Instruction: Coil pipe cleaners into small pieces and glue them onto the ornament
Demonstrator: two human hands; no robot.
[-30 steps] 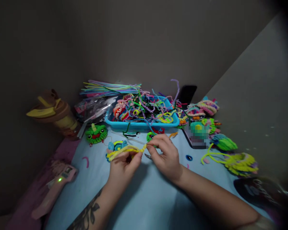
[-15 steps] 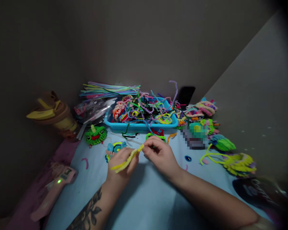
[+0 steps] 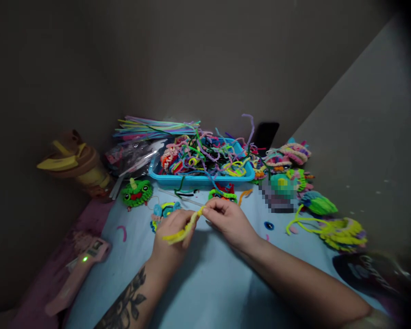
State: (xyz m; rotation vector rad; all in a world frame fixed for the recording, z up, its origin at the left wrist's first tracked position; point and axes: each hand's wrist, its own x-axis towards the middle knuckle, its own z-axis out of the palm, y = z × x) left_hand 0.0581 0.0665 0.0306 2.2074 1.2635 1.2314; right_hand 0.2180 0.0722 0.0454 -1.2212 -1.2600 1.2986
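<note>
A twisted yellow pipe cleaner (image 3: 185, 227) runs between both my hands above the light blue table cover (image 3: 208, 283). My left hand (image 3: 173, 233) is closed around its lower part, the loose end sticking out to the left. My right hand (image 3: 231, 221) pinches its upper tip between thumb and fingers. A blue tray (image 3: 198, 180) heaped with tangled coloured pipe cleaners stands just beyond my hands. A small blue and yellow coiled piece (image 3: 164, 211) lies on the cover next to my left hand.
A green frog-like figure (image 3: 137, 192) sits left of the tray. A pink device with a green light (image 3: 78, 269) lies at the left edge. Finished pipe-cleaner pieces (image 3: 342, 230) crowd the right side. A brown and yellow bottle (image 3: 77, 167) stands far left. Straight pipe cleaners (image 3: 154, 128) lie behind the tray.
The yellow pipe cleaner has tilted from near level to slanting down-left. My left hand has turned and dropped a little, and my right hand has shifted slightly up and left.
</note>
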